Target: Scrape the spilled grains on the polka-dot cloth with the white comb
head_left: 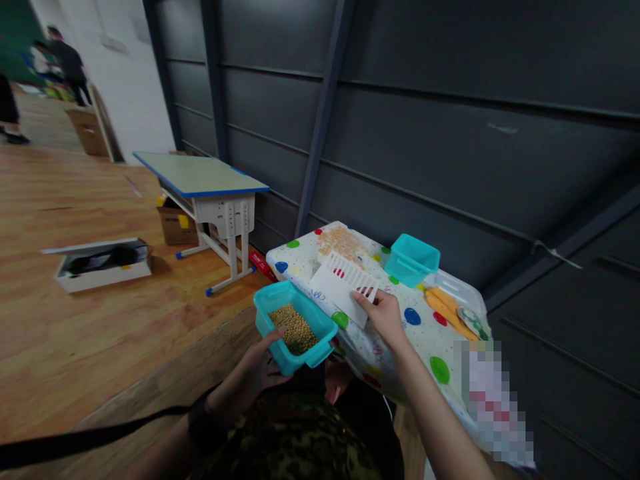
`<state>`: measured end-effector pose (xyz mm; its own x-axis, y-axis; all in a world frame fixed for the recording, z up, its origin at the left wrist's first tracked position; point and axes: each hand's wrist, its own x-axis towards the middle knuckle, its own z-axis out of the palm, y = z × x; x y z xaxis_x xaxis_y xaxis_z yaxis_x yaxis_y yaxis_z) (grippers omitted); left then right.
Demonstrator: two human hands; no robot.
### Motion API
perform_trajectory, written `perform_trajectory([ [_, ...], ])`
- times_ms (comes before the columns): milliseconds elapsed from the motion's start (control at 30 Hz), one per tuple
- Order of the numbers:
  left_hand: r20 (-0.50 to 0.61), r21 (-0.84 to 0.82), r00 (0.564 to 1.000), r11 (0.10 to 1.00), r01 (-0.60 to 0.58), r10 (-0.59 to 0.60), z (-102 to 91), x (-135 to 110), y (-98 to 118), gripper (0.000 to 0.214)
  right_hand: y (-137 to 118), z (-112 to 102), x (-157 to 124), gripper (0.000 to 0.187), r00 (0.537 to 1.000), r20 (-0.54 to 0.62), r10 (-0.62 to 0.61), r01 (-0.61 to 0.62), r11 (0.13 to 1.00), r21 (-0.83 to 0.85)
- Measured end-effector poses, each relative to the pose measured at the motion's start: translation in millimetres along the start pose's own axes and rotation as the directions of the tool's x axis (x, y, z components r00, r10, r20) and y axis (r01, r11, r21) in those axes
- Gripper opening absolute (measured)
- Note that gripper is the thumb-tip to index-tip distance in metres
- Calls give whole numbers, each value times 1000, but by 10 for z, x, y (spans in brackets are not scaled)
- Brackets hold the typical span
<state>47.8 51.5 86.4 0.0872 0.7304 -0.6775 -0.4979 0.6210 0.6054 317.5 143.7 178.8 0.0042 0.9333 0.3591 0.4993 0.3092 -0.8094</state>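
Note:
My left hand (267, 357) grips a teal plastic box (319, 320) by its near side, with the thumb over the rim. Yellowish round beans (295, 327), like soybeans, cover the floor of this box, which is held off the table's near-left edge. Between the fingers and thumb of my right hand (383, 312) is a white slotted card (336, 288), with a row of long cut-outs along its far side. It lies low over the tablecloth. Just beyond the card, pale flaky bits (343, 241) are spread on the dotted tablecloth (413, 337).
A second teal box (413, 259) stands at the table's back, beside a clear tray (463, 290), an orange cloth (447, 310) and a round roll (473, 321). Dark wall panels (425, 133) rise behind. Leftward are a desk (200, 175), an open white box (105, 267) and distant people (67, 60).

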Motion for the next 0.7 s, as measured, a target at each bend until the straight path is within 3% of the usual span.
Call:
perform_trajectory([
  [300, 34, -27, 999, 999, -34, 35, 21, -137, 13, 62, 389, -452, 579, 57, 965, -203, 168, -146, 982, 121],
  [400, 33, -22, 999, 1000, -21, 21, 6, -131, 9, 65, 378, -467, 578, 62, 956, -149, 254, -213, 946, 245],
  [567, 33, -37, 999, 999, -23, 25, 17, -163, 16, 63, 446, -410, 555, 63, 955, 82, 284, -296, 909, 294],
  [700, 52, -51, 998, 998, -21, 24, -13, -165, -14, 65, 605, -418, 702, 55, 940, 27, 341, -334, 899, 283],
])
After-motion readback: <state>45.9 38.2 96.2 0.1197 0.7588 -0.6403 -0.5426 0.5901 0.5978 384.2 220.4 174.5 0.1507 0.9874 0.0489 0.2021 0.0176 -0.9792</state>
